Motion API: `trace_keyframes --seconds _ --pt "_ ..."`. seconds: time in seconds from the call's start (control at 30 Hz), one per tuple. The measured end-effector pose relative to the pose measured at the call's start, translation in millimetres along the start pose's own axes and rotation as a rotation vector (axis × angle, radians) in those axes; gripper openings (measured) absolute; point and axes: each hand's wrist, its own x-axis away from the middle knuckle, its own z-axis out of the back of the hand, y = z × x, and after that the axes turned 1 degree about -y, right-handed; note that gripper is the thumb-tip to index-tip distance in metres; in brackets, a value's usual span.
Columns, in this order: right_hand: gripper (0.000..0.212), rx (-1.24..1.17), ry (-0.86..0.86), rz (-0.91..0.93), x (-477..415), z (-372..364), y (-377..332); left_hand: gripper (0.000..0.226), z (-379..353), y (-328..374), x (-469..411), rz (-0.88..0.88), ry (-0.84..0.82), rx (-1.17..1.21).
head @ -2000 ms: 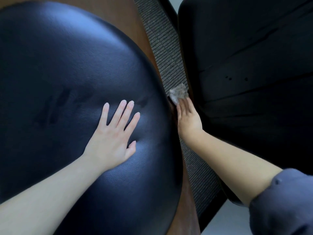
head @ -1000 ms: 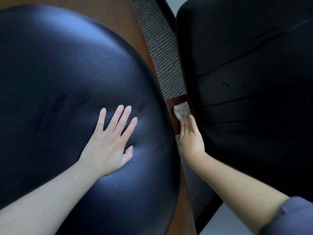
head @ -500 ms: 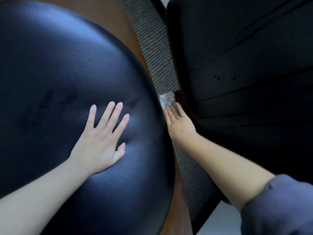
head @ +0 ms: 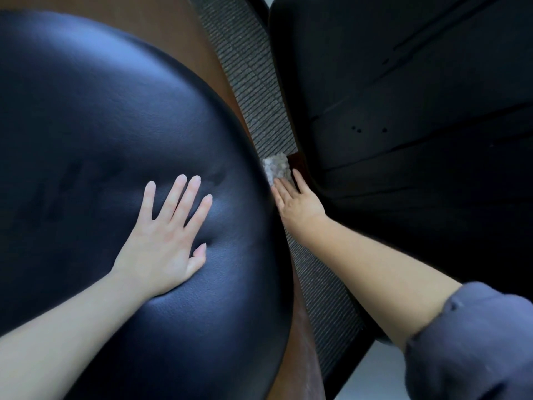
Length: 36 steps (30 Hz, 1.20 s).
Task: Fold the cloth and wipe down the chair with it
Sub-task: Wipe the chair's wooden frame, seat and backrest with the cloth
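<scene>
The chair seat (head: 101, 111) fills the left side, and the left grip (head: 164, 241) lies flat on it near its right edge. The cloth (head: 275, 167) sits at that edge, touching the fingertips of the right grip (head: 300, 203). A strip of floor (head: 251, 67) runs between the seat and a second chair (head: 418, 111) on the right.
</scene>
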Motion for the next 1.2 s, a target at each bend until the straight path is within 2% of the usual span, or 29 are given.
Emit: trace_keyframes --seconds 0.13,0.37,0.57,0.8,1.03,1.2 --pt "0.057 0.038 -0.062 0.102 25 -13 -2 0.075 0 0 0 -0.001 -0.002 0.004" --pt "0.055 -0.022 -0.015 -0.039 -18 18 12 0.075 -2 0 0 -0.002 0.006 -0.003" --pt "0.057 0.032 -0.134 0.148 37 -18 -9 0.076 0 0 0 0.002 0.000 -0.005" --pt "0.060 0.128 -0.161 0.167 36 -22 -11 0.076 -2 0 0 -0.001 0.012 -0.002" --pt "0.075 0.428 -0.173 0.026 37 -31 -30 0.076 -3 -1 0 -0.002 0.023 0.011" --pt "0.076 0.436 -0.175 -0.122 49 -40 -40 0.076 -4 -1 1 -0.003 0.019 0.013"
